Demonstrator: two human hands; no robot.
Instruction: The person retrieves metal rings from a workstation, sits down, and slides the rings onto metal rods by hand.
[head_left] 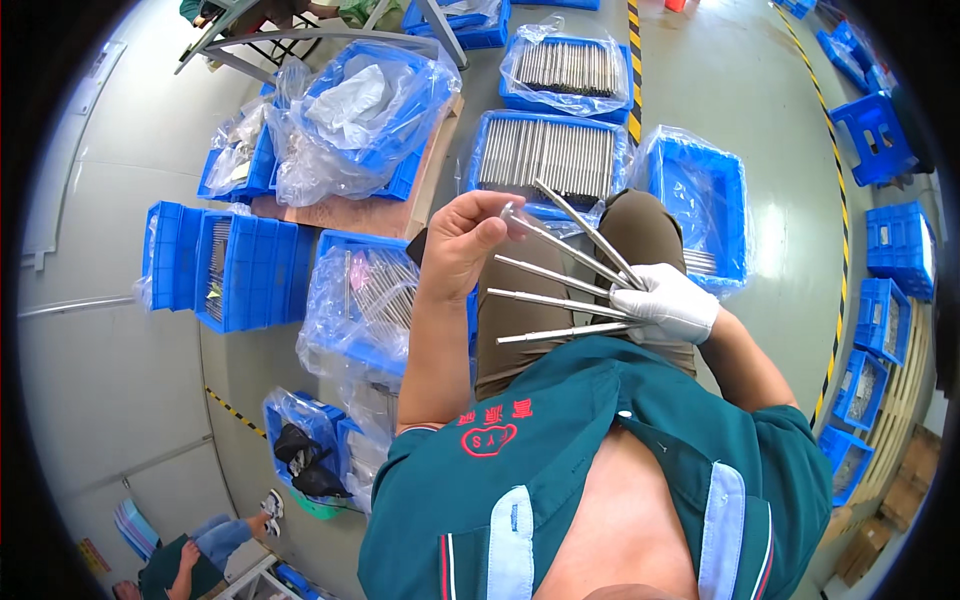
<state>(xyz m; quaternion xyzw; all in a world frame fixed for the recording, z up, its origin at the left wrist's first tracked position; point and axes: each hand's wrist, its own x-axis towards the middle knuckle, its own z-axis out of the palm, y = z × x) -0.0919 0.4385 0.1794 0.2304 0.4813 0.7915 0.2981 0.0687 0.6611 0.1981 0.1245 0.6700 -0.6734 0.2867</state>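
My right hand [668, 305], in a white glove, is closed around one end of several slim metal rods [560, 300]. The rods fan out to the left over my lap, with stepped, thinner tips at their free ends. My bare left hand [462, 240] pinches a small clear piece [513, 216] between thumb and fingertips. This piece sits right at the tip of one of the upper rods; whether it is fitted over the tip or only touching it, I cannot tell.
Just ahead, a blue crate [545, 158] lined with plastic holds rows of rods, with a similar crate [568, 70] behind it. To the right is a lined crate [738, 210] with a few rods. More rods fill a crate [365, 290] at left. A person [185, 560] sits far left.
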